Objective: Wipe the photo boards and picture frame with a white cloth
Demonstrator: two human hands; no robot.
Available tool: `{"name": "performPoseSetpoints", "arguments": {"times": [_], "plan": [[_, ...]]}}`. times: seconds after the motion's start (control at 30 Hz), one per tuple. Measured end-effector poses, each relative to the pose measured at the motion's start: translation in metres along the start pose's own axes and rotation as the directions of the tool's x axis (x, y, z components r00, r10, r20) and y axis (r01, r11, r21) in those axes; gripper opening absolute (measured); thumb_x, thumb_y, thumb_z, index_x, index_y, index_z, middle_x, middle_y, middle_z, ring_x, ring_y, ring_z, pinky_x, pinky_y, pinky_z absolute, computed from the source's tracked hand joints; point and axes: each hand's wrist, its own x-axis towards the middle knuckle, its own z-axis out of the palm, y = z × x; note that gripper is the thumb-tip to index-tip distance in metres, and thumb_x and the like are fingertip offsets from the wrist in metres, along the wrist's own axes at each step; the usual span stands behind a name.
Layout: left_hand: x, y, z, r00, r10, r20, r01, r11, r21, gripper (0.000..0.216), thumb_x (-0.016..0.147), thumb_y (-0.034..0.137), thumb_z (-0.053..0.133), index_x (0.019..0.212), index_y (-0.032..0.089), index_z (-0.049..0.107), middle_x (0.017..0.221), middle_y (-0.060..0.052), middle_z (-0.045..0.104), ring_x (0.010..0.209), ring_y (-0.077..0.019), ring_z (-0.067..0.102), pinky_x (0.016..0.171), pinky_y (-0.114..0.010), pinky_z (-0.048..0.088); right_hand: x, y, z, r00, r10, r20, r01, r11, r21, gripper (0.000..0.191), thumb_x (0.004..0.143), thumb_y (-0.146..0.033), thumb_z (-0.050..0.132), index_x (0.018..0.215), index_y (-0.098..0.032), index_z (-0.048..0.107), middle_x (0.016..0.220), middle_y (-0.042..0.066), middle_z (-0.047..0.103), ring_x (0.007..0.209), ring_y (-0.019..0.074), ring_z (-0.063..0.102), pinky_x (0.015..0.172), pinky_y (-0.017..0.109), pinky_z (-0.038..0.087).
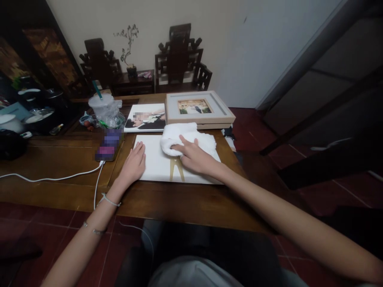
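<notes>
A flat white rectangular panel or album (155,169) with a gold mark on it lies on the wooden table. My left hand (135,161) rests flat on its left edge, fingers stretched out and holding nothing. A folded white towel (182,131) is bunched on the panel's upper right part. My right hand (191,154) grips the towel, pressing it against the white surface, with some fingers tucked in its folds. The towel covers part of the gold mark.
Behind are a photo album (146,117) and a framed picture (194,107) on a pale box. To the left lie a phone (109,145) on a white cable and a plastic cup (101,104) with a straw. The table's front edge (185,217) is close to my body.
</notes>
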Motion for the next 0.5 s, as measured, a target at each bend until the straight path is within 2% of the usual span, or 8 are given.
{"name": "performPoseSetpoints", "arguments": {"times": [0.1,0.17,0.37,0.5], "plan": [[0.0,-0.001,0.0,1.0,0.012,0.001,-0.012,1.0,0.003,0.052,0.098,0.023,0.026,0.144,0.002,0.042,0.158,-0.022,0.033,0.15,-0.0277,0.025,0.122,-0.05,0.023,0.014,-0.014,0.005,0.999,0.037,-0.039,-0.039,0.998,-0.046,0.066,0.077,0.002,0.034,0.138,-0.014,0.054,0.156,0.015,0.04,0.147,0.0459,0.015,0.103,0.083,0.021],[0.0,-0.002,0.001,1.0,0.017,-0.001,-0.017,1.0,0.007,0.053,0.098,0.022,0.026,0.143,0.0,0.042,0.158,-0.023,0.033,0.15,-0.0284,0.025,0.122,-0.049,0.023,0.009,-0.024,0.008,1.0,0.023,-0.011,-0.024,0.996,-0.086,0.066,0.077,0.001,0.037,0.139,-0.015,0.055,0.161,0.011,0.032,0.147,0.0487,0.013,0.102,0.084,0.021],[0.0,-0.005,0.005,0.999,0.04,-0.027,-0.04,0.999,0.006,0.051,0.097,0.02,0.029,0.144,0.004,0.041,0.157,-0.022,0.035,0.15,-0.0285,0.025,0.121,-0.051,0.025,-0.049,-0.058,0.013,0.987,-0.057,0.153,0.081,0.985,-0.153,0.066,0.074,0.0,0.043,0.135,-0.018,0.059,0.163,0.007,0.024,0.148,0.0488,0.007,0.106,0.081,0.019],[0.0,-0.004,0.003,0.999,0.029,-0.016,-0.029,1.0,0.011,0.052,0.097,0.02,0.029,0.144,0.003,0.042,0.158,-0.022,0.034,0.15,-0.0286,0.025,0.122,-0.05,0.024,-0.081,-0.074,0.0,0.932,-0.17,0.32,0.198,0.979,-0.056,0.06,0.073,-0.001,0.045,0.126,-0.018,0.065,0.163,0.007,0.025,0.148,0.0468,0.004,0.106,0.081,0.02]]}}
